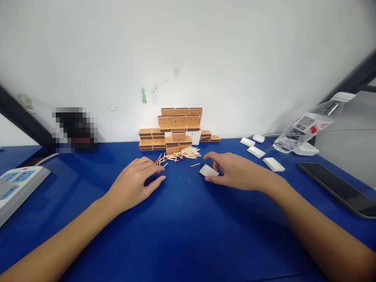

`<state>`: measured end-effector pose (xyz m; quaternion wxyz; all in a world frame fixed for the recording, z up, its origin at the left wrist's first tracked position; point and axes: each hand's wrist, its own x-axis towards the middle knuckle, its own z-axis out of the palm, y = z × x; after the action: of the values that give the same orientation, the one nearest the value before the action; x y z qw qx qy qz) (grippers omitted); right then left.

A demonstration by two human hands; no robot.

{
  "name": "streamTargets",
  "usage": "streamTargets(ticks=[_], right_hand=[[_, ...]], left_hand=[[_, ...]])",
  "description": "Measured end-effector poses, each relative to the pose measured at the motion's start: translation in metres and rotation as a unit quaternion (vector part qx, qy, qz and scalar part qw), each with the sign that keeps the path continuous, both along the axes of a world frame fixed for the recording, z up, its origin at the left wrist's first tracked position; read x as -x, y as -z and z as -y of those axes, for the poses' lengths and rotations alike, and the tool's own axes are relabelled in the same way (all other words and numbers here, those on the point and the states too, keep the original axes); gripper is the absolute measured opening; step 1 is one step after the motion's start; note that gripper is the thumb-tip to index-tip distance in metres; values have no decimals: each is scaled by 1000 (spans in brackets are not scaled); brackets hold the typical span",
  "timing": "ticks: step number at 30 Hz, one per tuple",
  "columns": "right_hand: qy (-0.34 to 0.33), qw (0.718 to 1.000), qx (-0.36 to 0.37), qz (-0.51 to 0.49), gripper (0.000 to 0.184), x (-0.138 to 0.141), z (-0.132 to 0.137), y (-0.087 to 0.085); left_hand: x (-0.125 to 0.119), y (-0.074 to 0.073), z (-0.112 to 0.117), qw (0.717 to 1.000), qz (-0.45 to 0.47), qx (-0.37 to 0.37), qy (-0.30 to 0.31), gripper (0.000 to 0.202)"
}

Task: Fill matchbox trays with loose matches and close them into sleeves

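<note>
My left hand [135, 184] rests palm down on the blue table [182, 231], fingers loosely curved, fingertips at the near end of a pile of loose matches [180, 154]. My right hand [235, 170] holds a small white matchbox tray [208, 170] between thumb and fingers, just right of the pile. One stray match [194, 165] lies between the two hands. Behind the pile, several orange matchboxes [178, 128] are stacked against the white wall.
Three white trays [256, 152] lie to the right, beside a tilted plastic water bottle [305, 129] and a small white object [258, 138]. A dark phone [337, 188] lies at the far right. A white power strip [17, 186] sits at the left edge.
</note>
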<state>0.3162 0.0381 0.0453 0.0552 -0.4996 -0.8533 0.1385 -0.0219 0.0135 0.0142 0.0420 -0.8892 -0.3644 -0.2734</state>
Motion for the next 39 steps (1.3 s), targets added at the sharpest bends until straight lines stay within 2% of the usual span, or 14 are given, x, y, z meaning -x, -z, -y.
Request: streamTargets(ticks=[4, 7, 10, 14, 16, 18, 21, 24, 28, 30, 34, 37, 39], right_hand=[[-26, 999, -23, -21, 49, 15, 10, 4], [-11, 998, -62, 11, 46, 23, 16, 7], [6, 999, -36, 2, 46, 33, 25, 5], [-32, 988, 58, -137, 45, 39, 31, -3], [-22, 983, 55, -172, 39, 38, 27, -2], [4, 988, 17, -154, 31, 35, 19, 2], [-8, 993, -12, -117, 21, 34, 10, 13], [-56, 988, 2, -146, 16, 42, 11, 22], [-106, 973, 22, -203, 22, 60, 19, 28], [-110, 969, 22, -221, 22, 67, 20, 29], [-47, 972, -54, -222, 15, 63, 5, 28], [4, 974, -132, -182, 15, 49, -19, 28], [1, 978, -148, -147, 21, 41, -37, 30]], left_hand=[[-2, -1, 2, 1000, 10, 7, -2, 20], [-6, -3, 5, 1000, 15, 12, 4, 19], [-11, -5, 9, 1000, 7, 13, 11, 20], [-16, -5, 16, 1000, -10, 25, 6, 40], [-19, -2, 18, 999, -22, 37, -11, 56], [-22, 2, 19, 998, -29, 49, -23, 65], [-25, 8, 18, 997, -30, 63, -21, 64], [-26, 12, 17, 996, -28, 79, -8, 62], [-25, 11, 17, 995, -11, 93, 21, 58], [-24, 9, 18, 994, 3, 101, 31, 56], [-23, 6, 20, 992, 18, 119, 40, 46], [-25, 5, 22, 988, 17, 138, 61, 58], [-28, 5, 23, 985, 13, 157, 77, 60]])
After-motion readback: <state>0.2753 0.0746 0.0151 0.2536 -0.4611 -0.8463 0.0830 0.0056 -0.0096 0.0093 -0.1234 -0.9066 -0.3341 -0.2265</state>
